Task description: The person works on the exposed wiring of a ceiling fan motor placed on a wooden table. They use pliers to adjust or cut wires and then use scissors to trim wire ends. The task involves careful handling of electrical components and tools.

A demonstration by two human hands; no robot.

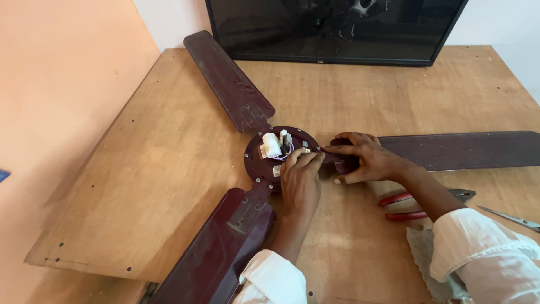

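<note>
A dark maroon ceiling fan lies flat on a plywood table (169, 152), its round motor hub (260, 163) facing up with a white capacitor (271, 144) and wires on top. Three blades spread out: one to the far left (228, 81), one toward me (219, 247), one to the right (467, 149). My left hand (301, 183) rests on the hub's right edge, fingertips pinched at a small part by the rim. My right hand (365, 157) presses on the root of the right blade, index finger stretched toward the hub.
Red-handled pliers (402, 205) lie on the table under my right forearm. A metal tool tip (514, 219) shows at the right edge. A grey cloth (422, 253) sits near my right sleeve. A dark flat screen (337, 28) leans against the back wall.
</note>
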